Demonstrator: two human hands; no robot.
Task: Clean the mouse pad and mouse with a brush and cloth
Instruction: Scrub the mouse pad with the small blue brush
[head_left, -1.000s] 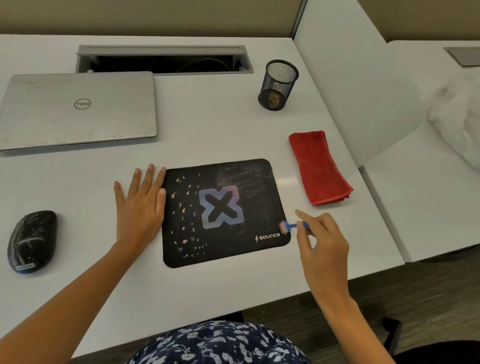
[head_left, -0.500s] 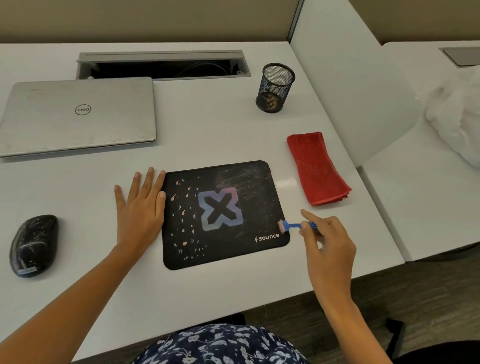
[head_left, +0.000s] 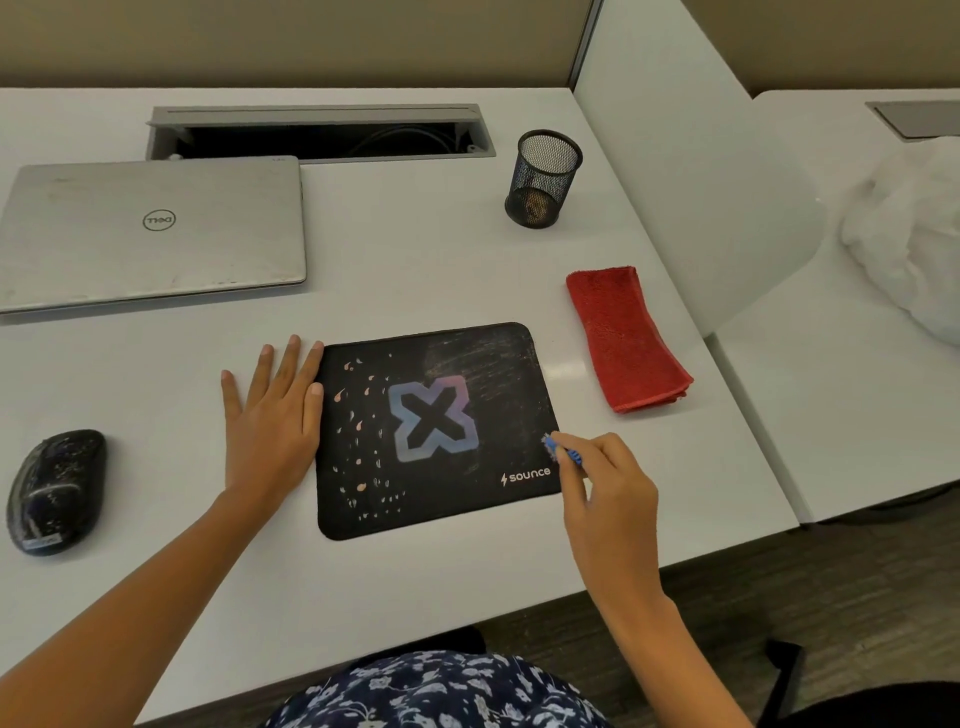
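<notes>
A black mouse pad (head_left: 441, 499) with a blue X logo lies on the white desk, with pale smears on its far right part. My left hand (head_left: 272, 415) lies flat on the desk, its fingers touching the pad's left edge. My right hand (head_left: 605, 483) pinches a small blue brush (head_left: 560, 450), whose bristles touch the pad's right edge above the brand name. A dusty black mouse (head_left: 54, 491) sits at the far left. The folded red cloth (head_left: 626, 338) lies to the right of the pad.
A closed silver laptop (head_left: 150, 234) lies at the back left. Behind it is an open cable tray (head_left: 322, 132). A black mesh pen cup (head_left: 543, 179) stands at the back right. A white divider panel (head_left: 691, 182) borders the desk's right side, with white plastic (head_left: 914, 239) beyond.
The right hand with the brush has shifted slightly along the pad's right edge. The left hand has stayed flat in place. The view has tilted down a little.
</notes>
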